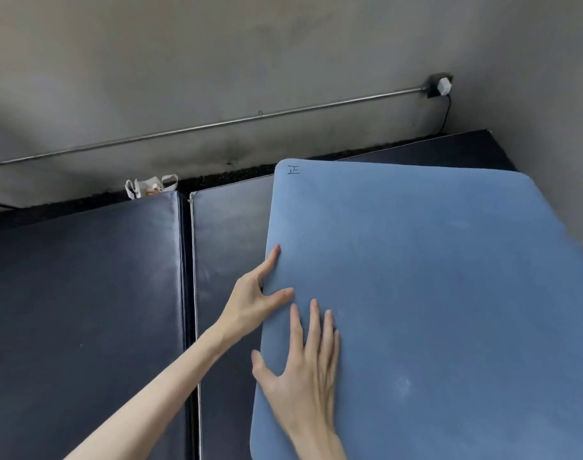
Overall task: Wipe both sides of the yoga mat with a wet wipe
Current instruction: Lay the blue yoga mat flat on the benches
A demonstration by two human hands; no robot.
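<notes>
The blue yoga mat [432, 310] is lying flat over the dark padded floor mats [84, 310], filling the right side and reaching far toward the grey wall [217, 61]. Its left edge is running under both hands. The left hand [253, 298] is taking hold of that edge, thumb lying on top and fingers reaching along and beneath it. The right hand [306, 376], just nearer, is lying flat on the mat surface with fingers straight and spread, holding nothing. A small handwritten mark [293, 170] is sitting at the mat's far left corner.
</notes>
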